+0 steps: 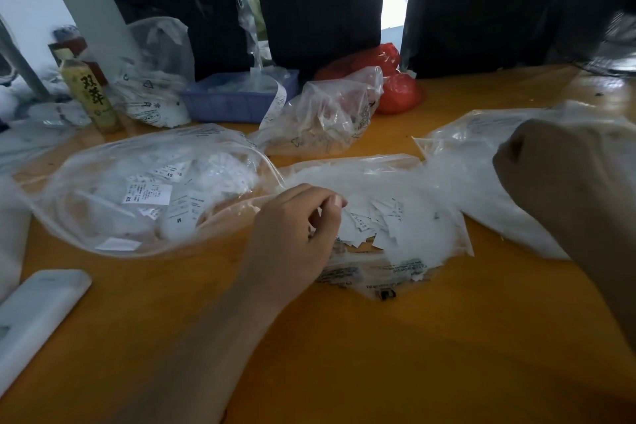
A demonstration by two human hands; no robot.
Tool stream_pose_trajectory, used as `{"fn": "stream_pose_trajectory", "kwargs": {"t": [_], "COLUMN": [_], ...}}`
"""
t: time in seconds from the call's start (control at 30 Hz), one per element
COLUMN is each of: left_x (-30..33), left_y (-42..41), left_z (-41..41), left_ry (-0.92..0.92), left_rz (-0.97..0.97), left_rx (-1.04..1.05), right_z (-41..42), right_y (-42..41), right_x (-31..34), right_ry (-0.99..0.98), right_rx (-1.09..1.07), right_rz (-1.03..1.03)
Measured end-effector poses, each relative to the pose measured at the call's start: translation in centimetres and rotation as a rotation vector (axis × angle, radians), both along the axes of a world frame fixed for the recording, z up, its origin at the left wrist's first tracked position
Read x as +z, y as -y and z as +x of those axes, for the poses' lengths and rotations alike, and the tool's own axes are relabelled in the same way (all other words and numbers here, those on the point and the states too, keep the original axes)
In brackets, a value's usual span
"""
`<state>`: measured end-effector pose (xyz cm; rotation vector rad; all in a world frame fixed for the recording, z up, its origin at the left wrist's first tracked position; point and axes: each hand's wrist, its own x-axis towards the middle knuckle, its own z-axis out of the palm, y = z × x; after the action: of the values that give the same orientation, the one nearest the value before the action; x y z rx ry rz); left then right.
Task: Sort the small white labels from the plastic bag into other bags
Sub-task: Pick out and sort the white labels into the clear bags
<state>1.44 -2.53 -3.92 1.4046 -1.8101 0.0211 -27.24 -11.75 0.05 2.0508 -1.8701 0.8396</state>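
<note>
- left hand (296,231) fingers curled, pinching at labels (375,224) in middle bag (395,272)
- right hand (550,175) fisted, contents unclear
- labels look light, flimsy; pinch one edge

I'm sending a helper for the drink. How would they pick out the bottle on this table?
Start at the orange table and go to its far left corner. There, left of the blue plastic basket, stands a yellowish plastic bottle. It alone is upright among crumpled clear bags, with large black characters down its label.
</note>
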Motion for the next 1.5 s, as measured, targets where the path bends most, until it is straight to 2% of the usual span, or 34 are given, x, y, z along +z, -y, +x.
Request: {"fn": "stream_pose_trajectory", "kwargs": {"t": [0.07, 0.1, 0.2, 0.23, 0.3, 0.4, 0.6, 0.77, 0.87, 0.93, 1.0, 1.07, 1.17, 1.33, 1.43, 1.5], "left_x": [0.0, 0.0, 0.0, -0.1, 0.0, 0.3, 0.3, 0.2, 0.0, 0.0, 0.1, 0.0, 0.0, -0.1, -0.3, -0.3], "left_y": [-0.1, -0.3, -0.6, -0.7, -0.7, -0.8, -1.0, -0.9, -0.6, -0.3, -0.1, 0.1, 0.2, 0.3, 0.4, 0.3], "left_z": [-0.1, -0.3, -0.9, -1.0, -1.1, -1.3, -1.5, -1.5, -1.2, -1.0, -0.7, -0.5, -0.4, -0.6, -0.7, -0.7], "left_ry": [-0.105, -0.179, -0.365, -0.415, -0.534, -0.667, -0.697, -0.743, -0.837, -0.973, -1.157, -1.295, -1.372, -1.405, -1.404, -1.38], "left_rz": [0.035, 0.072, 0.175, 0.189, 0.254, 0.39, 0.338, 0.352, 0.348, 0.351, 0.352, 0.345, 0.331, 0.313, 0.329, 0.344], "left_rx": [-0.029, -0.047, -0.106, -0.128, -0.174, -0.215, -0.2, -0.181, -0.098, -0.086, -0.123, -0.156, -0.151, -0.158, -0.17, -0.173], "right_z": [0.9, 1.6, 4.4, 5.4, 7.0, 8.5, 9.0, 9.1, 9.2, 9.0, 8.8, 9.0, 10.2, 11.6, 11.9, 11.9], "right_y": [-1.1, -1.5, -2.8, -3.3, -3.9, -4.4, -5.4, -5.5, -4.8, -4.1, -3.7, -3.6, -3.8, -3.6, -3.5, -3.5], "right_x": [0.2, 0.3, 0.0, -0.4, -1.4, -2.4, -2.5, -2.5, -2.9, -3.2, -3.5, -3.8, -4.4, -4.9, -5.3, -5.4], "right_ry": [0.157, 0.3, 0.926, 1.062, 1.105, 1.037, 0.979, 0.694, 0.738, 0.719, 0.473, 0.197, -0.059, -0.193, -0.227, -0.222], "right_rx": [0.108, 0.185, 0.52, 0.606, 0.719, 0.811, 0.791, 0.73, 0.657, 0.566, 0.5, 0.516, 0.563, 0.452, 0.437, 0.448], "right_rz": [-0.113, -0.093, 0.297, 0.426, 0.557, 0.621, 0.658, 0.44, 0.385, 0.327, 0.249, 0.271, 0.367, 0.323, 0.35, 0.293]}}
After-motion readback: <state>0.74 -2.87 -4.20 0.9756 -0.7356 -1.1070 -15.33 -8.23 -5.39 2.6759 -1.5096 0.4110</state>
